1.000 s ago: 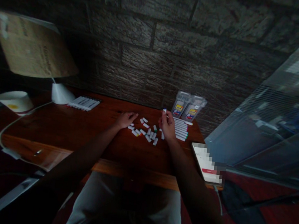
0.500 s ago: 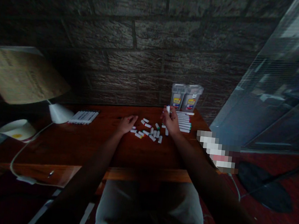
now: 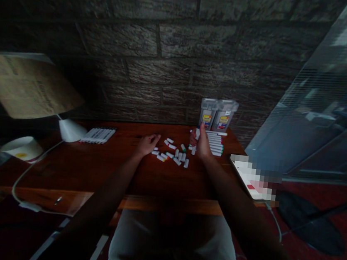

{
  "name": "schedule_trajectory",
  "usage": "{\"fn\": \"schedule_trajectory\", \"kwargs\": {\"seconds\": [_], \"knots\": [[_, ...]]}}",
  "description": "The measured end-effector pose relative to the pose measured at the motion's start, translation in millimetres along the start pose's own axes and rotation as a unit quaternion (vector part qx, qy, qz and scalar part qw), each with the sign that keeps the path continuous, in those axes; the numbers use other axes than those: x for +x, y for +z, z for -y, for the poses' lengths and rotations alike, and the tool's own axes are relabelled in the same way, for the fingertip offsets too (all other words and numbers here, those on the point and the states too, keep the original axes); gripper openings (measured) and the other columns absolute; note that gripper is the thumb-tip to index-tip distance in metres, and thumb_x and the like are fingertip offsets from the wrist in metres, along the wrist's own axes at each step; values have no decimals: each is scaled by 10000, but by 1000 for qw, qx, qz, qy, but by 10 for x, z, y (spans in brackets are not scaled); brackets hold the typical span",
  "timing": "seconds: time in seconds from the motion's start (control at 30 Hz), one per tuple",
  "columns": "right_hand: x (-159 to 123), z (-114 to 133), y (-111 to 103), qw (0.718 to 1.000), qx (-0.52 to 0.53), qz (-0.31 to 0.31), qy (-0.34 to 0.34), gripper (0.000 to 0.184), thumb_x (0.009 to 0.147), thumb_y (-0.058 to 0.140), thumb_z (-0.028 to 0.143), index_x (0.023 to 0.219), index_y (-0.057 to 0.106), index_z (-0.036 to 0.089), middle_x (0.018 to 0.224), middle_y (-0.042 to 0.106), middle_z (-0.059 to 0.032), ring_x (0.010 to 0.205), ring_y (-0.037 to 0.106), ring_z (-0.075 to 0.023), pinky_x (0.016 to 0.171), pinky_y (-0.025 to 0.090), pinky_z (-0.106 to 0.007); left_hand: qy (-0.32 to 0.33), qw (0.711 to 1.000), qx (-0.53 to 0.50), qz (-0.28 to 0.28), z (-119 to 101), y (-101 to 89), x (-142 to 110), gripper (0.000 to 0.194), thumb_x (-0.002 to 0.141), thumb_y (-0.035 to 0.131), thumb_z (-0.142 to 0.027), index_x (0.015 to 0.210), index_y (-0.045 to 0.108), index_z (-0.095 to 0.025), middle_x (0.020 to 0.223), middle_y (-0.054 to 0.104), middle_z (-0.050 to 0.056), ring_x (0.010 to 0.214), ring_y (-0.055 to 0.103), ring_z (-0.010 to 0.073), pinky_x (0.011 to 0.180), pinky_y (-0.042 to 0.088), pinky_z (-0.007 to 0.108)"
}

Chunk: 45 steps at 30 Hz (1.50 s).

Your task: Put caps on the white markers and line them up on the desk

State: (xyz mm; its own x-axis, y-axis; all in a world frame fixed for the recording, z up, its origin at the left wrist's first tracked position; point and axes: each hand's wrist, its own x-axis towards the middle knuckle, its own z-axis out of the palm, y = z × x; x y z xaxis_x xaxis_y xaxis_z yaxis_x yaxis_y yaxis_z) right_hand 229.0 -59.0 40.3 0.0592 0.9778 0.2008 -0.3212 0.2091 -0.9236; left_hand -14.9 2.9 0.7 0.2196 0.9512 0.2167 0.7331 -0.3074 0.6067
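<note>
My left hand (image 3: 147, 144) rests on the wooden table with nothing in it, its fingers loosely apart, beside scattered white marker caps (image 3: 177, 161) with coloured ends. To the right of these caps, my right hand (image 3: 202, 142) is closed, thumb up, on a small white marker cap (image 3: 197, 133); the fingers partly cover it. Just right of that hand lies a row of white markers (image 3: 215, 142) with coloured tips, side by side. Part of the row is hidden behind the hand.
Two clear plastic cases (image 3: 224, 115) stand against the brick wall. More markers (image 3: 99, 135) lie in a row at left, near a lamp (image 3: 72, 130) with a paper shade. A paper cup (image 3: 22, 148) lies farther left. A white device (image 3: 245, 175) sits at the right edge.
My right hand has turned so its thumb points up, and has shifted slightly, with the white cap still in its fingers. My left hand stays in place. The view has shifted a little.
</note>
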Motion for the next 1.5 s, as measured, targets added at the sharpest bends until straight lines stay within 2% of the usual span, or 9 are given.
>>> {"fn": "schedule_trajectory", "kwargs": {"seconds": [0.1, 0.37, 0.5, 0.67, 0.83, 1.03, 1.23, 1.5], "knots": [[-15, 31, 25, 999, 31, -11, -28, 649, 779, 501, 835, 589, 368, 229, 459, 269, 73, 384, 231, -71, 356, 180, -251, -3, 1000, 3, 0, 4, 0, -1, 425, 1004, 431, -471, 1158, 719, -198, 1191, 730, 70, 1126, 665, 231, 983, 475, 272], [32, 21, -1, 1000, 27, 1, 1, 623, 768, 545, 811, 587, 399, 233, 448, 276, 76, 375, 235, -71, 355, 177, -254, -8, 1000, 16, 1, -37, -13, -10, 418, 1006, 433, -448, 1168, 720, -192, 1189, 731, 77, 1128, 667, 240, 1003, 471, 288], [34, -4, -12, 999, 27, 32, 10, 633, 794, 514, 805, 563, 364, 235, 425, 245, 79, 365, 218, -72, 358, 183, -260, -4, 1000, 0, -4, -47, -7, -7, 392, 1002, 449, -425, 1157, 726, -196, 1200, 728, 68, 1143, 661, 228, 1003, 473, 274], [10, 18, 1, 999, 29, 23, 14, 660, 823, 448, 813, 530, 331, 233, 425, 207, 75, 362, 194, -73, 353, 178, -260, -6, 1000, -10, -5, -26, 0, -3, 409, 997, 448, -447, 1162, 724, -196, 1200, 727, 68, 1144, 661, 223, 1009, 472, 271], [-4, 39, 3, 999, 31, 38, 4, 682, 793, 444, 848, 520, 320, 235, 424, 198, 77, 372, 188, -75, 360, 169, -254, -10, 1000, 9, -7, -29, -7, -10, 436, 999, 431, -478, 1165, 721, -199, 1184, 733, 73, 1133, 665, 233, 999, 478, 281], [-11, 36, 3, 998, 23, 54, 27, 703, 767, 385, 900, 536, 295, 242, 425, 206, 78, 377, 193, -80, 369, 190, -254, -5, 1000, 11, -2, -36, -6, -3, 426, 1003, 423, -458, 1162, 720, -198, 1206, 724, 73, 1148, 658, 224, 1012, 470, 272], [-13, 50, 8, 999, 25, 39, 23, 685, 790, 431, 848, 508, 274, 244, 420, 182, 77, 371, 171, -79, 368, 159, -260, -1, 1000, -14, -5, -5, 10, 6, 436, 996, 425, -481, 1144, 727, -203, 1184, 733, 72, 1131, 665, 230, 1000, 481, 284], [-21, 49, 9, 999, -1, 33, 24, 705, 770, 413, 881, 496, 300, 242, 425, 204, 70, 372, 201, -83, 363, 195, -264, 3, 1000, -6, -5, -19, 1, -7, 435, 995, 421, -468, 1132, 730, -194, 1161, 740, 80, 1107, 675, 236, 996, 483, 298]]}}
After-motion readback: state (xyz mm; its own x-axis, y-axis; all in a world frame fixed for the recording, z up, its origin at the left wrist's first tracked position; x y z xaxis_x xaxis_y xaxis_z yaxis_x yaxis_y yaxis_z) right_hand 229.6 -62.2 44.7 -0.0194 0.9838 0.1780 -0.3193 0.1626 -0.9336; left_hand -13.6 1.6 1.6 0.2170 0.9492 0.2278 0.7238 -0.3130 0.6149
